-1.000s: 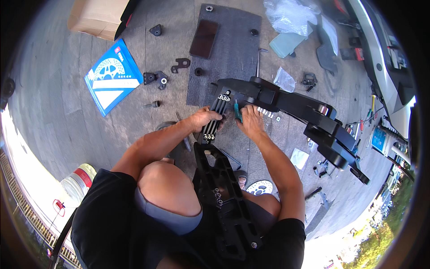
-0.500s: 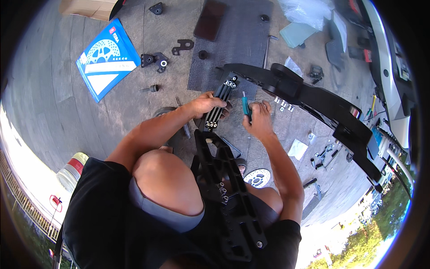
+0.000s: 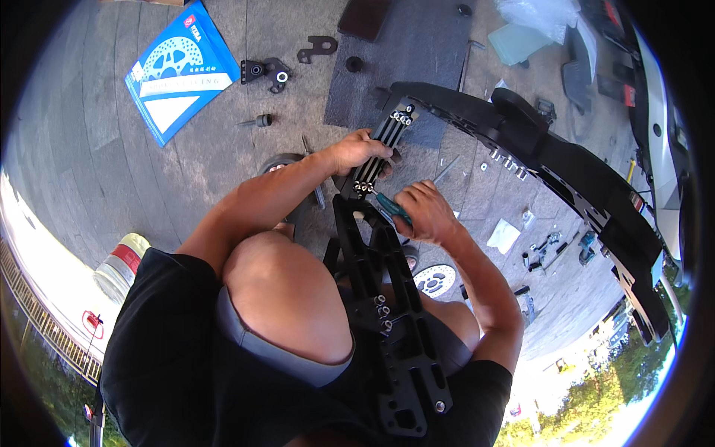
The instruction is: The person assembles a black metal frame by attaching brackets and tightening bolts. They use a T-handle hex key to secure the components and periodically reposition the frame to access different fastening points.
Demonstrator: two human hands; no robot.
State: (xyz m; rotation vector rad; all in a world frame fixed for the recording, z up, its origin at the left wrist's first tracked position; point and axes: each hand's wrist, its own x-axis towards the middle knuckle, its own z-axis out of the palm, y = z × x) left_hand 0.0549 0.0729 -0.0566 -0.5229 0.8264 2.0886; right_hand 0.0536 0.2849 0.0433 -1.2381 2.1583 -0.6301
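Observation:
My left hand is wrapped round a slotted black metal bar with silver bolts clustered at both ends. In my closed right hand is a small tool with a teal handle. Its short metal tip reaches the bolts at the bar's near end. Whether it is seated on one I cannot tell. From that end a black frame with cut-outs runs back between my knees. A long curved black part stretches rightward from the bar's far end.
A blue package, black brackets and a bolt with a bush lie on the paving at left. Ahead is a dark mat. A perforated brake disc and loose hardware lie at right.
My right hand has come down and toward me, swinging the teal tool's tip from beside the bar onto its near-end bolts. My left hand still grips the bar. The whole view has shifted slightly.

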